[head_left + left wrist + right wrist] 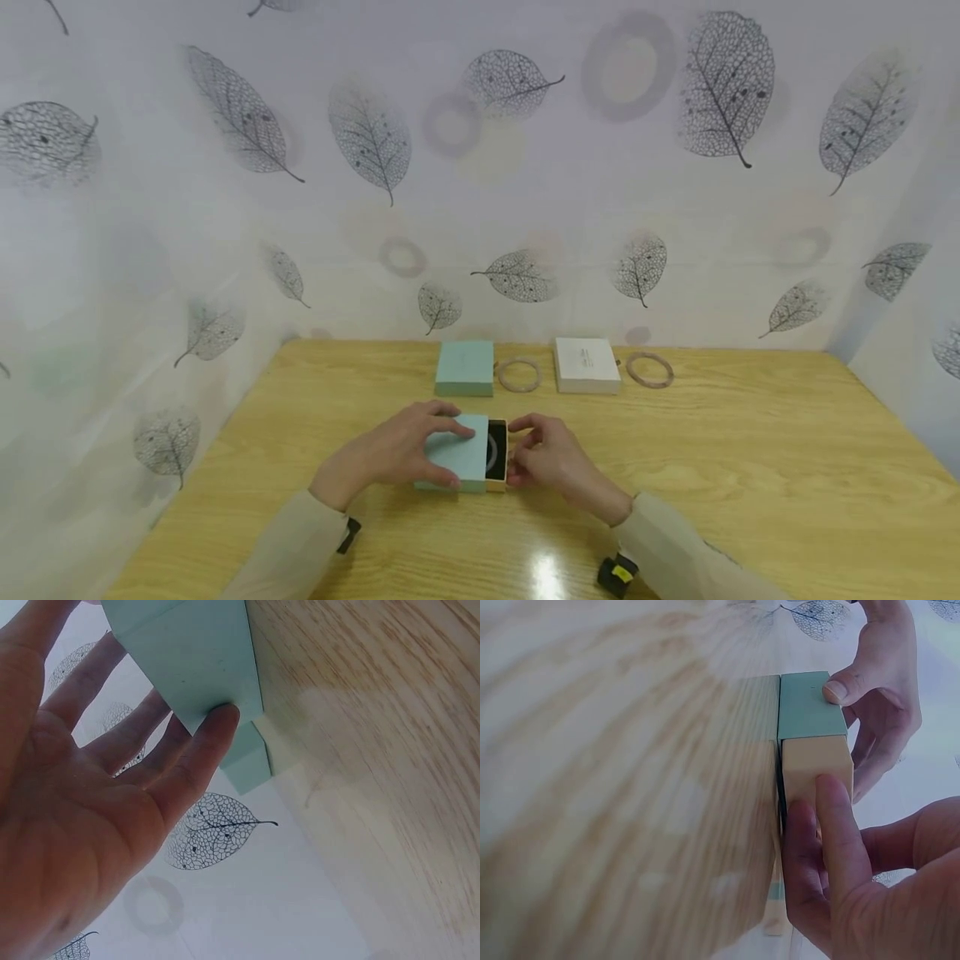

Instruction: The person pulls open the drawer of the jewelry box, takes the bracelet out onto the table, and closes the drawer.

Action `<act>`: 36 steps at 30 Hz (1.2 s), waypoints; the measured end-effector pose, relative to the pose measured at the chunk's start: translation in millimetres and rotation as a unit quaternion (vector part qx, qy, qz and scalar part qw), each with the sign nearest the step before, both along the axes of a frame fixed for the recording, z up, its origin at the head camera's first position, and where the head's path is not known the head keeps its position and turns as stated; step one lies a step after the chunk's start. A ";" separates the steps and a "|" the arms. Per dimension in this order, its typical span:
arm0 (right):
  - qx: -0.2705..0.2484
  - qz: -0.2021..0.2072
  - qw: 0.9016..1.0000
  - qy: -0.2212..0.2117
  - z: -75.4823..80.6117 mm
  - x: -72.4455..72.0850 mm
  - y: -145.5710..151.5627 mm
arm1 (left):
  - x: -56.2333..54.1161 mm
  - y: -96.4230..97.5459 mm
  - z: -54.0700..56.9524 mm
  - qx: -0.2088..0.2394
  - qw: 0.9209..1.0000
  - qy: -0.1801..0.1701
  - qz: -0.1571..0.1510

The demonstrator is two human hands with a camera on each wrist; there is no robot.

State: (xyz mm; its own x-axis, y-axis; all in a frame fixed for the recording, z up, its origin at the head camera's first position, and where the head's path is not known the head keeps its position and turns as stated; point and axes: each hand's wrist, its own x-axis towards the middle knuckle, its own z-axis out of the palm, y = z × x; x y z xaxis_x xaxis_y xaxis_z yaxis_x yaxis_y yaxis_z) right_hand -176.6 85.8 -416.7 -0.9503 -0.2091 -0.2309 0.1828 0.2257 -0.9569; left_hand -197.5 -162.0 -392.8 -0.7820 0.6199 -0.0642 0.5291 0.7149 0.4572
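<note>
A pale teal slide-out box (456, 454) lies on the table with its cream inner tray (817, 765) partly out at the right end. Inside the tray's dark lining, part of a pale bangle (491, 452) shows; the sleeve hides the rest. My left hand (414, 450) grips the sleeve, fingers across its top and thumb at the front side (187, 667). At the tray's exposed end, my right hand (555, 457) has its fingers bent, the fingertips touching the tray in the right wrist view. Whether they also pinch a pull tab there cannot be told.
Behind stand a second teal box (465, 367) and a white box (587, 365). A pale bangle (519, 389) lies beside the teal one, a pinkish bangle (650, 384) beside the white one. A leaf-patterned cloth (517, 200) hangs behind the wooden table (750, 467).
</note>
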 end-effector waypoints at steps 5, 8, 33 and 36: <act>-0.004 -0.003 1.000 -0.003 -0.2 1.5 2.1 | -0.4 1.3 -0.6 -0.001 1.000 -0.008 0.005; -0.004 -0.001 1.000 -0.005 -0.2 1.8 3.5 | 0.2 1.7 0.1 -0.003 1.000 -0.009 0.003; -0.003 0.009 1.000 -0.011 0.3 1.4 12.1 | 0.3 1.2 1.1 0.000 1.000 -0.003 0.002; -0.007 0.011 1.000 -0.010 -0.1 1.9 12.4 | 0.3 1.1 0.5 0.001 1.000 -0.004 0.004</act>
State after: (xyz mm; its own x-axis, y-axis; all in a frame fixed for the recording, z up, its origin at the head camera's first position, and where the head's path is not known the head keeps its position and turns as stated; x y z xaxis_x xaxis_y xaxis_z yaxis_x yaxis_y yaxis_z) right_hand -174.7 98.2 -416.8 -0.9407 -0.2331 -0.2467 0.1972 0.2161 -0.9562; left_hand -197.2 -160.9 -392.3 -0.7862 0.6140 -0.0696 0.5200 0.7182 0.4624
